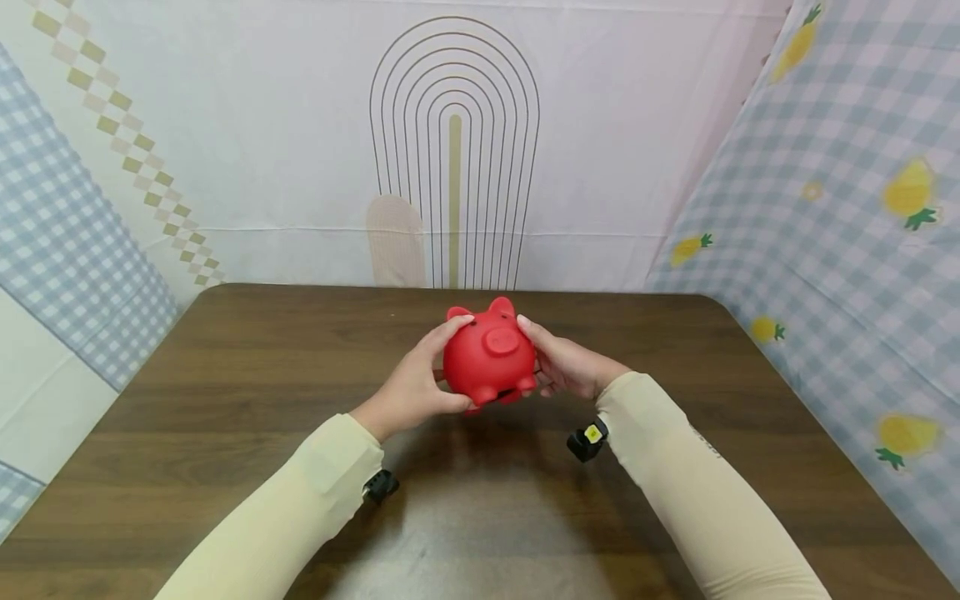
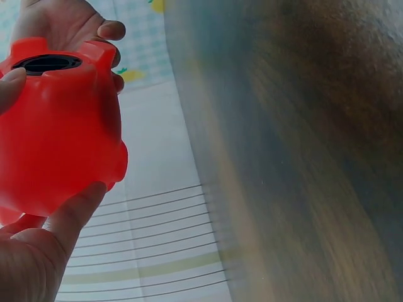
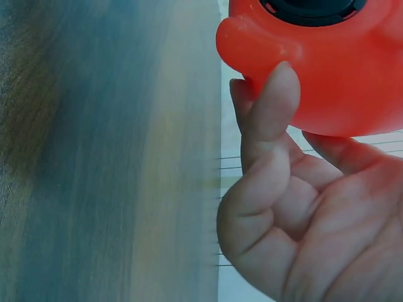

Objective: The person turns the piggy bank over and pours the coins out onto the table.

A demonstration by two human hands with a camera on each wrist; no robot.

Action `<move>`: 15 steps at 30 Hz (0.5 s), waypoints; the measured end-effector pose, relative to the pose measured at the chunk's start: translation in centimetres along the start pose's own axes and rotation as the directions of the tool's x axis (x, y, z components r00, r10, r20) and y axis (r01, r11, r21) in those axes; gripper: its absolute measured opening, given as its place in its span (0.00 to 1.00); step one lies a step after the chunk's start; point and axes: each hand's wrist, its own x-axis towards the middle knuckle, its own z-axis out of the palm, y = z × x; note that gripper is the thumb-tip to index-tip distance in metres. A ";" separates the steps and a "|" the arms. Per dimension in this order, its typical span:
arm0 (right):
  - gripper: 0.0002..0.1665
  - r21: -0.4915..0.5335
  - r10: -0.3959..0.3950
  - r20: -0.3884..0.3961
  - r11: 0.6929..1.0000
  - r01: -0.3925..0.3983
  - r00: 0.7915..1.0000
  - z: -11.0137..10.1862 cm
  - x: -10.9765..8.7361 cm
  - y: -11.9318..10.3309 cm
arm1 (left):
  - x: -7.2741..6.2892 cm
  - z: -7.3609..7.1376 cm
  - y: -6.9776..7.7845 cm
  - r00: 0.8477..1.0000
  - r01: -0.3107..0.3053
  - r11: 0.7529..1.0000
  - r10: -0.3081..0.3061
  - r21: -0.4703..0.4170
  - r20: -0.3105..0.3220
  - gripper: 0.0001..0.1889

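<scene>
Above the table (image 1: 300,358), fingers (image 1: 446,332) hold a piggybank (image 1: 482,364).

Between the left fingers (image 1: 450,327) and right fingers (image 1: 532,330), the back of the red piggy bank (image 1: 480,358) is hidden in the head view. Above the right fingers, its black plug (image 3: 315,11) is cut off by the right wrist view's top edge. Beside the left fingers, the desk (image 2: 283,163) is blurred in the left wrist view. Print on the sleeve (image 1: 686,492) behind the right fingers cannot be read.
</scene>
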 end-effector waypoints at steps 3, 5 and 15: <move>0.47 -0.027 0.003 -0.030 1.000 -0.004 1.000 0.0 -0.1 -0.1 | 0.0 0.0 -0.1 1.000 -0.001 1.000 0.001 -0.014 -0.012 0.49; 0.48 -0.038 0.001 -0.061 0.999 -0.004 0.998 0.0 -0.2 -0.1 | 0.0 0.1 -0.1 1.000 0.002 0.999 -0.002 -0.036 -0.021 0.49; 0.45 -0.050 -0.089 -0.208 0.996 0.080 0.974 0.6 -0.6 -0.4 | 0.2 0.2 -0.6 0.993 0.042 0.991 -0.056 -0.129 -0.101 0.49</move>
